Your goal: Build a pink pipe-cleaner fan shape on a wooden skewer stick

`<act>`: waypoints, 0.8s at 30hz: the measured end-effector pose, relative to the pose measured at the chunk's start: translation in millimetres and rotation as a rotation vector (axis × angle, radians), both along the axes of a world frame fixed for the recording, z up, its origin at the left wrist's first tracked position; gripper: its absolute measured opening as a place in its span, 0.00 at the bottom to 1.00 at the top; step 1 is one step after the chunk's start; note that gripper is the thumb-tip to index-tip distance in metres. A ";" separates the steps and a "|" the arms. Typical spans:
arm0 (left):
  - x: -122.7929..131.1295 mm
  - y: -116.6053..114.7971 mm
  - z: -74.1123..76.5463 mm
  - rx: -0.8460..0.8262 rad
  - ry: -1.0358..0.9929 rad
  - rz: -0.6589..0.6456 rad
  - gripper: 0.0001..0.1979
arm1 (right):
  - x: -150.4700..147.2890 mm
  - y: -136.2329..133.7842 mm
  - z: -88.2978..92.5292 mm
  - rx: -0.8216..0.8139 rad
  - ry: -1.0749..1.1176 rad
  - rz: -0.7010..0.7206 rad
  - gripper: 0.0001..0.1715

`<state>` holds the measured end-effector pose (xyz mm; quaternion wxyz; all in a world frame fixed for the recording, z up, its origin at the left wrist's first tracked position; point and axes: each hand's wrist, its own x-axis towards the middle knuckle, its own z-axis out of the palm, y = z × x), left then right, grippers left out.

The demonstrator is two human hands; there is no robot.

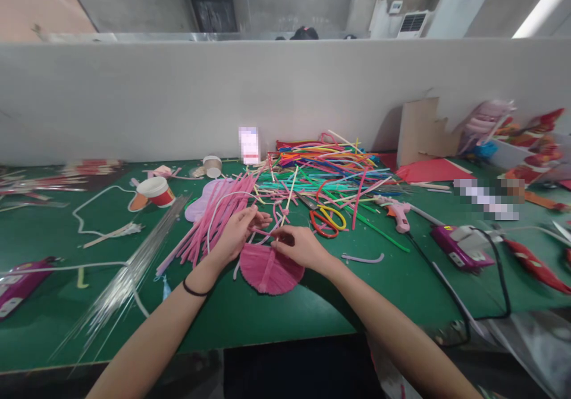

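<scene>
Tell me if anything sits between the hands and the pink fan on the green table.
Nothing visible does. The left hand and right hand are already at the top edge of the pink fan. The pile of pink stems lies to its left and the scissors farther back, neither in between.

A green-topped counter (276,316) runs wide, with a pale partition (134,96) standing along its far edge. Beyond it rise grey concrete walls (289,0), a dark door (213,11), an air-conditioning unit (413,23) and a bright strip light (542,3).
</scene>
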<state>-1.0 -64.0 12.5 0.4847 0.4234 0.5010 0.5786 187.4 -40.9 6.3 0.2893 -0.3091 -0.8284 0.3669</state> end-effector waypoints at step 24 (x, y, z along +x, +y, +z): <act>29.3 -14.0 -0.3 0.024 -0.025 -0.056 0.22 | 4.4 9.5 6.2 -0.079 0.448 -0.233 0.21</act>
